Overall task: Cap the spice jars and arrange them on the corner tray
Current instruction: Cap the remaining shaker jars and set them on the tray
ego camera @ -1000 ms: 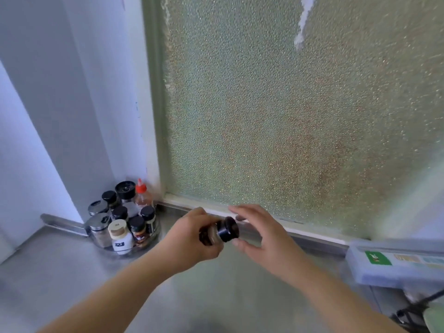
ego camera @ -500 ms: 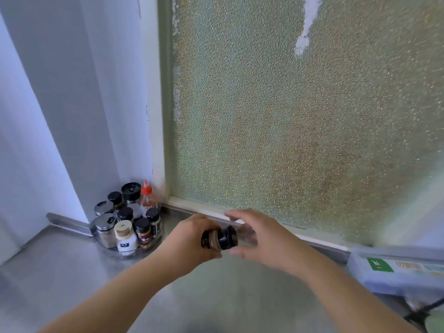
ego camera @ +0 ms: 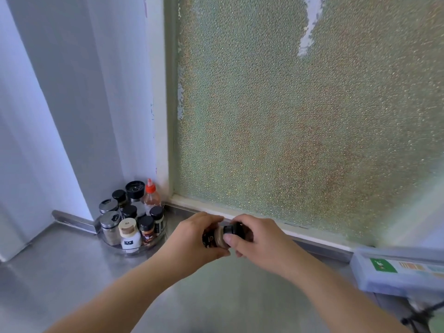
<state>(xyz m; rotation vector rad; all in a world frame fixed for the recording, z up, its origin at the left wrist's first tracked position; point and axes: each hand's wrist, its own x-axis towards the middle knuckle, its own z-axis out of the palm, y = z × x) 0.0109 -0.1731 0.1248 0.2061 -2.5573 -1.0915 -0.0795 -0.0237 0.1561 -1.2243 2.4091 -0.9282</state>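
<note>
My left hand (ego camera: 192,239) grips a small spice jar (ego camera: 215,237) lying sideways above the steel counter. Its black cap (ego camera: 234,230) sits on the jar's mouth, pinched by the fingers of my right hand (ego camera: 259,241). In the corner at the left stands a round clear tray (ego camera: 158,236) holding several capped jars, among them a white bottle with a tan lid (ego camera: 129,235), a steel-lidded shaker (ego camera: 110,225) and a red-tipped sauce bottle (ego camera: 151,197).
A frosted window (ego camera: 300,116) rises behind the hands, its sill running along the counter's back edge. White wall panels close the corner at the left. A pale blue box with a green label (ego camera: 396,272) lies at the right.
My right hand has closed over the black cap, which now sits tighter on the jar. Both hands stay together in front of the sill.
</note>
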